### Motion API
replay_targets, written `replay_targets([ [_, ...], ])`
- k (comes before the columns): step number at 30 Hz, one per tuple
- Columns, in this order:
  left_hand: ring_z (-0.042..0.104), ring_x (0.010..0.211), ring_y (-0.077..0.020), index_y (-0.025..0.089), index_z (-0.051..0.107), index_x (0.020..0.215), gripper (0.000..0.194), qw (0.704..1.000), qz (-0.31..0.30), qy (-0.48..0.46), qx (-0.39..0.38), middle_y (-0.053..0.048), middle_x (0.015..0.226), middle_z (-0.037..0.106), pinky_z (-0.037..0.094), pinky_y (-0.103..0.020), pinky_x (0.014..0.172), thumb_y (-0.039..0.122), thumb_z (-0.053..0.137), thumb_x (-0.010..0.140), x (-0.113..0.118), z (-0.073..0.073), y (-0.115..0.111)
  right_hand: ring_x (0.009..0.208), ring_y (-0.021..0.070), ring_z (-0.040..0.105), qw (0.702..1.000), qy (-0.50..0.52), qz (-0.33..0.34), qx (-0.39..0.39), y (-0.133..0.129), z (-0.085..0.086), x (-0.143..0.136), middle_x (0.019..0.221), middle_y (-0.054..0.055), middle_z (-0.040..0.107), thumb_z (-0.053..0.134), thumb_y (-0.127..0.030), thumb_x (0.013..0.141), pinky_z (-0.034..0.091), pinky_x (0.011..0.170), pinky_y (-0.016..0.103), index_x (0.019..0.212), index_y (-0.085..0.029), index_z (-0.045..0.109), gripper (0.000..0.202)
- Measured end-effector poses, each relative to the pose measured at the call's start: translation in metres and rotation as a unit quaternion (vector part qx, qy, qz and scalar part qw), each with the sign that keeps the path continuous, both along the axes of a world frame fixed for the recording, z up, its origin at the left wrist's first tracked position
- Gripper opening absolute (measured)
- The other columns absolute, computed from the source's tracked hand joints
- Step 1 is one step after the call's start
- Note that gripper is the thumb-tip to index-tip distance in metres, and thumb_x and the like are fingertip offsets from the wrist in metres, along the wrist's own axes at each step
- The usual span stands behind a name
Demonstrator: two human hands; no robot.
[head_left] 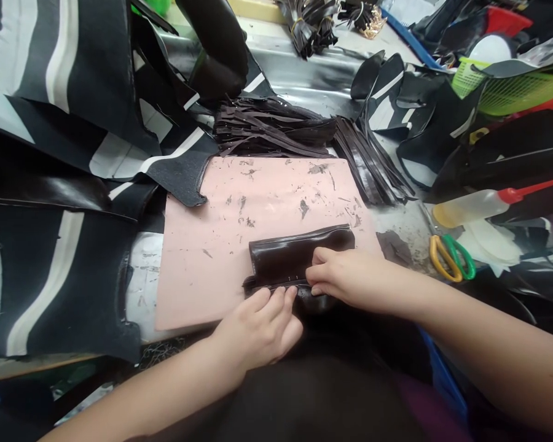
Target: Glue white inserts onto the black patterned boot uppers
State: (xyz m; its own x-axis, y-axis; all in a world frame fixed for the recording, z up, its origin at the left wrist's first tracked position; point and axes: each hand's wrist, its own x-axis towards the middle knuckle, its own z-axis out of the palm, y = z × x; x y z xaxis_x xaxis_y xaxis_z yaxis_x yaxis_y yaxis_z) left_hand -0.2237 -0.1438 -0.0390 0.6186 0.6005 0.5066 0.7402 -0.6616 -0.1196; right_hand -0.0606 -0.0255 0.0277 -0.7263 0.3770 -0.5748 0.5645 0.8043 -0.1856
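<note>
A dark brown leather piece (281, 258) with a zipper along its near side lies at the front edge of a pink board (203, 245). My left hand (262, 325) is closed on the near edge of this leather piece, fingertips pressed along the zipper. Just to the right, my right hand (334, 273) pinches the same edge, its fingers curled over it. Part of the leather hangs over the board's edge towards me. What lies under the fingertips is hidden.
Zippered strips (271, 126) lie behind the board, with more dark strips (373, 159) at its right corner. Black leather panels (46, 276) with white bands crowd the left. Scissors (451, 258) and a red-tipped squeeze bottle (474, 207) lie right, below a green basket (511, 92).
</note>
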Motion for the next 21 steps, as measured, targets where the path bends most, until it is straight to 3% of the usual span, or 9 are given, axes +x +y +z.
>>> replay_targets([
  [8, 0.058, 0.069, -0.0187, 0.015, 0.055, 0.074, 0.013, 0.993, -0.016, 0.057, -0.101, -0.011, 0.109, 0.064, 0.038, -0.031, 0.058, 0.015, 0.043, 0.079, 0.000, 0.013, 0.003, 0.053, 0.0107, 0.053, 0.999, -0.012, 0.035, 0.035, 0.002, -0.004, -0.005, 0.083, 0.002, 0.052, 0.047, -0.031, 0.088, 0.031, 0.048, 0.023, 0.086, -0.023, 0.066, 0.021],
  [11, 0.054, 0.064, -0.0175, 0.016, 0.054, 0.074, 0.013, 0.990, -0.002, 0.081, -0.115, -0.010, 0.113, 0.063, 0.033, -0.031, 0.054, 0.016, 0.043, 0.079, 0.004, 0.016, 0.005, 0.057, 0.0123, 0.055, 1.000, -0.002, 0.021, 0.018, 0.001, -0.001, -0.003, 0.087, 0.003, 0.054, 0.049, -0.033, 0.086, 0.033, 0.050, 0.024, 0.087, -0.022, 0.065, 0.020],
  [15, 0.054, 0.065, -0.0186, 0.016, 0.052, 0.070, 0.013, 0.992, 0.024, 0.084, -0.091, -0.011, 0.111, 0.064, 0.034, -0.033, 0.060, 0.014, 0.044, 0.080, 0.010, 0.013, 0.003, 0.067, 0.0166, 0.058, 0.996, -0.003, -0.086, -0.029, -0.005, 0.009, 0.010, 0.083, 0.004, 0.057, 0.057, -0.044, 0.078, 0.039, 0.058, 0.026, 0.074, -0.017, 0.061, 0.028],
  [18, 0.056, 0.073, -0.0205, 0.016, 0.052, 0.072, 0.011, 0.994, 0.036, 0.072, -0.072, -0.011, 0.112, 0.063, 0.034, -0.033, 0.066, 0.016, 0.046, 0.081, 0.011, 0.009, 0.000, 0.071, 0.0169, 0.058, 0.982, 0.023, -0.178, -0.061, -0.010, 0.010, 0.024, 0.080, 0.003, 0.059, 0.051, -0.040, 0.083, 0.040, 0.059, 0.025, 0.073, -0.018, 0.056, 0.024],
  [21, 0.056, 0.081, -0.0216, 0.017, 0.057, 0.087, 0.011, 0.994, 0.047, 0.068, -0.071, -0.010, 0.112, 0.063, 0.035, -0.034, 0.069, 0.017, 0.047, 0.081, 0.010, 0.007, -0.002, 0.072, 0.0156, 0.057, 0.962, 0.070, -0.250, -0.078, -0.015, 0.005, 0.032, 0.078, 0.001, 0.060, 0.045, -0.031, 0.087, 0.041, 0.061, 0.024, 0.076, -0.020, 0.052, 0.017],
])
